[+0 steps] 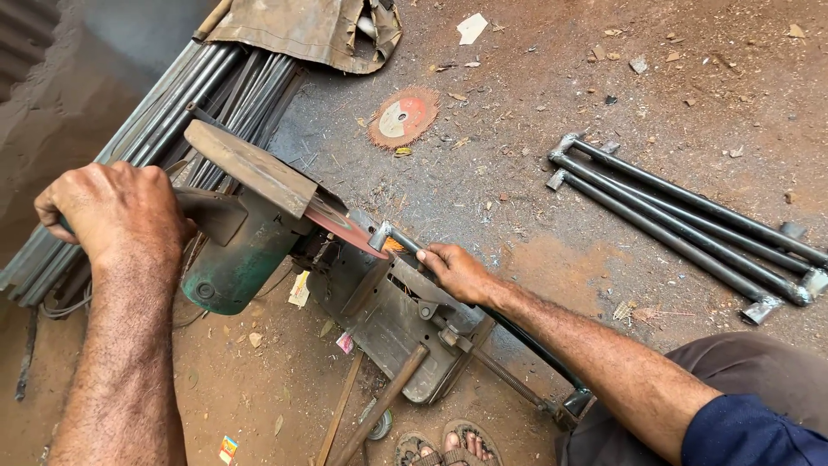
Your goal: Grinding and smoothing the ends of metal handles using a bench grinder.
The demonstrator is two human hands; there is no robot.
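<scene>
Rust-brown dirt floor [552, 250] is carrying everything, littered with scraps and grit. Along its upper left edge a bundle of long grey steel bars [207, 95] is lying slantwise, with a crumpled brown sheet [302, 30] covering its far end. Toward the right edge, three dark steel rods [690, 220] with flattened ends are lying side by side, well apart from the work. Near the floor's middle a green chop saw [250, 242] is sitting on its grey metal base [388, 319], its rusty guard [250, 164] tilted down over a reddish cutting disc [345, 226]. The left hand [112, 207] is gripping the saw's handle, fingers wrapped fully around it, knuckles up. The right hand [457, 272] is pressing a dark rod [414, 246] onto the base, fingers curled closed over it; the rod's flattened end is sitting just beside the disc, with a small orange glow showing at that spot, and whether the disc is touching the rod cannot be told. A worn orange spare disc [403, 116] is lying flat on the floor beyond the saw, toward the top edge. At the bottom edge a sandalled foot [448, 447] is resting near the base's front corner.
</scene>
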